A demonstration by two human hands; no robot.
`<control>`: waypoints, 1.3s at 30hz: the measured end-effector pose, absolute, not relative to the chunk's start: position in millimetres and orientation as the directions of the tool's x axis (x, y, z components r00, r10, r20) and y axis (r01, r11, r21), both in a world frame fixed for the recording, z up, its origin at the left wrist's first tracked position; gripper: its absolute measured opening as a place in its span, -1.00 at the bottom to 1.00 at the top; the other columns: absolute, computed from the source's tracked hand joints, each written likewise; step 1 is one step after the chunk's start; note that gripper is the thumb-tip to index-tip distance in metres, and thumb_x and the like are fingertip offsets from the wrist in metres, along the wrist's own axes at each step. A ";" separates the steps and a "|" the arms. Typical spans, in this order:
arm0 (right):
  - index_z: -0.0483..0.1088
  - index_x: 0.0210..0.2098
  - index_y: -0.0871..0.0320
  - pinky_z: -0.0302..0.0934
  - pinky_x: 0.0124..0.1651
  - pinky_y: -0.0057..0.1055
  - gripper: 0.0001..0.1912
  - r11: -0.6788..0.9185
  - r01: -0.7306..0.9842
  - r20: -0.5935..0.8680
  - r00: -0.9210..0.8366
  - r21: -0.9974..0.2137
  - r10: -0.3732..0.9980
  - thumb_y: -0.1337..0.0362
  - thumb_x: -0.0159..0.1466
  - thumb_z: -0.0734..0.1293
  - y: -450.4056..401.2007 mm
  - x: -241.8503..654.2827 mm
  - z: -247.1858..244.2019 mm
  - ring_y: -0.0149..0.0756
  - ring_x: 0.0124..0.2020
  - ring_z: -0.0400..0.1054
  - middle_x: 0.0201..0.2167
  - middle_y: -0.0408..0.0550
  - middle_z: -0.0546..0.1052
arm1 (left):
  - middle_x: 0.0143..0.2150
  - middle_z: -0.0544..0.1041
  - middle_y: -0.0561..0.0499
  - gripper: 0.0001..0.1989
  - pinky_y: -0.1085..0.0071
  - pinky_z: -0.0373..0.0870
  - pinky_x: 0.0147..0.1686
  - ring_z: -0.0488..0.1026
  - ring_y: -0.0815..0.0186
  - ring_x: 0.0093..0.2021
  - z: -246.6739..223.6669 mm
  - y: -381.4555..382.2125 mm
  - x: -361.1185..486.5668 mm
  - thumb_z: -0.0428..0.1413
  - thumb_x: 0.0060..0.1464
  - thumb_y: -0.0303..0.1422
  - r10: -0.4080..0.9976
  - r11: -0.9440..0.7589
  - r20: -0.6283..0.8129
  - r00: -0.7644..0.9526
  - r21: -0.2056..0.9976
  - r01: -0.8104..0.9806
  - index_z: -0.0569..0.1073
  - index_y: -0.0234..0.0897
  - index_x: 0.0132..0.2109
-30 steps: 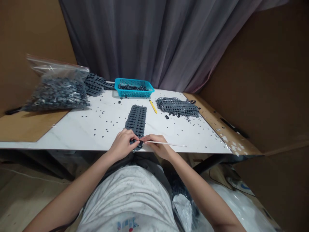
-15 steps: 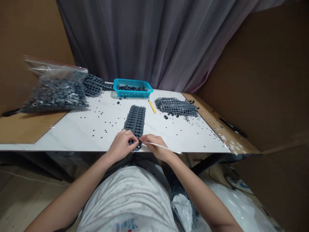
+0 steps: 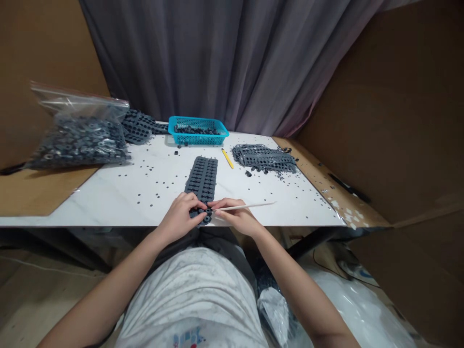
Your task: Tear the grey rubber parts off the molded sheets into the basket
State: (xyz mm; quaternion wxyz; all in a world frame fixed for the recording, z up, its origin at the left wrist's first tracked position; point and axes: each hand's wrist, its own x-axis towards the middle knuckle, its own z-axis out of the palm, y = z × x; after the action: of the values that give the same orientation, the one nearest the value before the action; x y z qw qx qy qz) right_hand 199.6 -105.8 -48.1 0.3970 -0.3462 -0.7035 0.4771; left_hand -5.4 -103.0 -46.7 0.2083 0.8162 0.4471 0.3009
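A dark grey moulded sheet with rows of round parts [image 3: 203,176] lies on the white table, its near end at the front edge. My left hand [image 3: 181,212] is at the sheet's near end, fingers bent around small dark ring parts there; what its fingertips pinch is too small to make out. My right hand [image 3: 237,215] is closed on a thin white stick [image 3: 253,206], whose tip meets the ring parts beside my left fingertips. The stick's far end points right over the table.
A turquoise basket [image 3: 198,139] with small dark parts stands at the back. Left is a clear bag of grey parts [image 3: 85,140], with more sheets [image 3: 139,126] behind. A yellow tool [image 3: 227,158] and a sheet pile [image 3: 264,157] lie right of centre. Dark bits [image 3: 158,195] are scattered about.
The white stick has swung from sloping down to the right to sloping slightly up. My right hand has turned a little with it, and my left fingers have shifted slightly.
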 end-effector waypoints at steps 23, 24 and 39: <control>0.45 -0.24 0.16 0.30 -0.08 -0.30 -0.81 0.492 0.260 0.329 -0.483 -0.831 0.811 0.20 0.23 0.28 -110.8 199.2 -49.4 -0.23 -0.15 0.43 -0.18 0.08 0.52 | -0.40 0.43 0.01 -0.90 0.31 0.26 -0.27 0.31 0.23 -0.27 -46.2 -102.3 -2.9 0.10 0.01 -0.37 0.860 -0.507 0.296 0.416 0.595 0.623 0.52 -0.22 -0.35; 0.45 -0.24 0.16 0.30 -0.08 -0.30 -0.81 0.495 0.260 0.332 -0.483 -0.829 0.810 0.21 0.23 0.28 -111.0 199.2 -49.4 -0.23 -0.14 0.43 -0.18 0.08 0.52 | -0.40 0.44 0.01 -0.90 0.31 0.26 -0.27 0.31 0.23 -0.27 -45.4 -102.1 -2.9 0.10 0.00 -0.37 0.860 -0.505 0.288 0.421 0.598 0.622 0.52 -0.22 -0.35; 0.40 -0.18 0.12 0.30 -0.12 -0.30 -0.81 0.635 0.351 0.396 -0.551 -0.688 0.734 0.25 0.29 0.20 -113.3 197.9 -48.0 -0.25 -0.19 0.41 -0.22 0.04 0.53 | -0.41 0.43 0.02 -0.89 0.32 0.24 -0.29 0.30 0.23 -0.28 -46.4 -102.9 -1.9 0.09 0.03 -0.35 0.863 -0.503 0.302 0.405 0.593 0.629 0.51 -0.21 -0.37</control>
State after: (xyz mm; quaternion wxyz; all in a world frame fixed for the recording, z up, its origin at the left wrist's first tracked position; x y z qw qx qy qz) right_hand 197.9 -113.3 -48.0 0.3449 -0.3246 -0.8357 0.2779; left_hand -1.9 -102.9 -46.4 0.1974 0.8146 0.4580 0.2962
